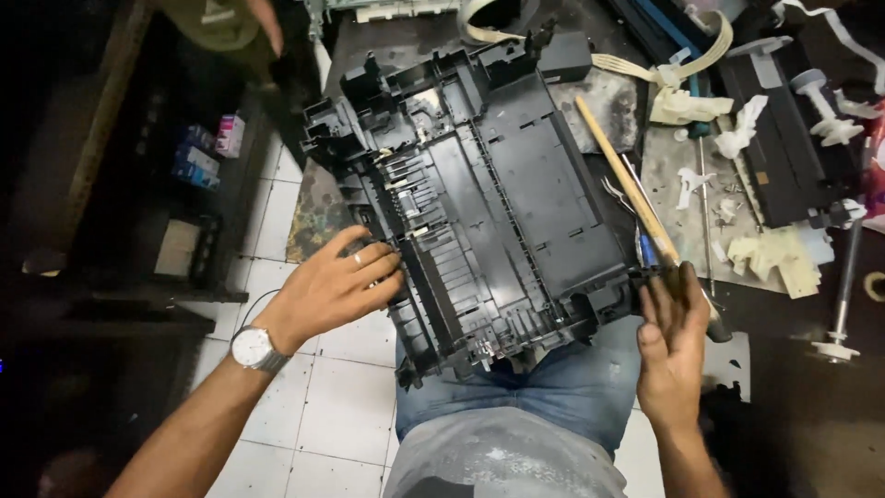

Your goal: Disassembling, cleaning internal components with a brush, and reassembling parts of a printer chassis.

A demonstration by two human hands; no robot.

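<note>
Head view: the black plastic chassis (479,203) rests tilted on the person's lap and the bench edge. The left hand (336,288) grips its left rim, fingers curled. The right hand (671,343) clasps its right corner. A wooden stick (627,180) lies just beside the chassis; white parts (774,256), a roller (841,295) and a ribbon cable (645,65) crowd the bench (668,166).

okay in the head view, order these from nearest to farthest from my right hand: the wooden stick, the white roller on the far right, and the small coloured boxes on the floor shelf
From the right hand:
1. Wooden stick, just above the hand, lying along the right edge of the black plastic chassis.
2. White roller, upper right on the bench.
3. Coloured boxes, far left, beyond the chassis.
</note>
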